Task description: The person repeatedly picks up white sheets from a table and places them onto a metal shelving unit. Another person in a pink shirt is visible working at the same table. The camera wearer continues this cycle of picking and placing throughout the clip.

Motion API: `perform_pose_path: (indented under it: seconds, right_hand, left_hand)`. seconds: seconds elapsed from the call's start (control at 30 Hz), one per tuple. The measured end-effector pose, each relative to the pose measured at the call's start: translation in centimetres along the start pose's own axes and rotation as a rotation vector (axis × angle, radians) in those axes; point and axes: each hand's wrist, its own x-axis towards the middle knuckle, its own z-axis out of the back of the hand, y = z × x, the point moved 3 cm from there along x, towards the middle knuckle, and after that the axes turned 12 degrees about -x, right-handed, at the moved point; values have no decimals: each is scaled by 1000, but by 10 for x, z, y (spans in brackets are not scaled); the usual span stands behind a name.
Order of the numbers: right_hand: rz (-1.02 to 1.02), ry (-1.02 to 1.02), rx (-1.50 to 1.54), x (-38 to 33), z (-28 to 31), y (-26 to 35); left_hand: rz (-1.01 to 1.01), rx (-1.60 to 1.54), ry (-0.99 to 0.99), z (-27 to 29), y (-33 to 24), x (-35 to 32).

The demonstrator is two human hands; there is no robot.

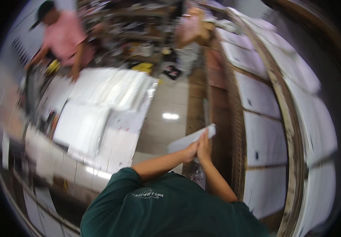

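In front of my chest my two hands are close together around a flat white piece [186, 142] with a straight, pale edge. My left hand [191, 152] grips it from the near side. Just to the right, my right hand [204, 145] is pressed against it, fingers together and pointing away from me. Blur hides what exactly the piece is and how the fingers sit on it. Below my hands, some crumpled clear plastic [195, 173] lies at the edge of the brown wooden bench [220, 114].
Along the right run sloped wooden racks [239, 142] with rows of white fabric panels [266, 138]. On the left, a table [119, 142] bears stacked white sheets [81, 126]. A person in a pink shirt [64, 37] stands behind it. Tiled floor [166, 106] runs between.
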Motion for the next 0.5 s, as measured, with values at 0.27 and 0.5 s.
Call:
perform_pose_path:
  seconds: [0.27, 0.5]
  right_hand:
    - [356, -135, -11, 57, 12, 18]
    - [507, -152, -336, 108, 34, 75]
  left_hand:
    - [40, 259, 100, 44, -68, -111]
    - [-896, -266, -548, 224, -226, -240]
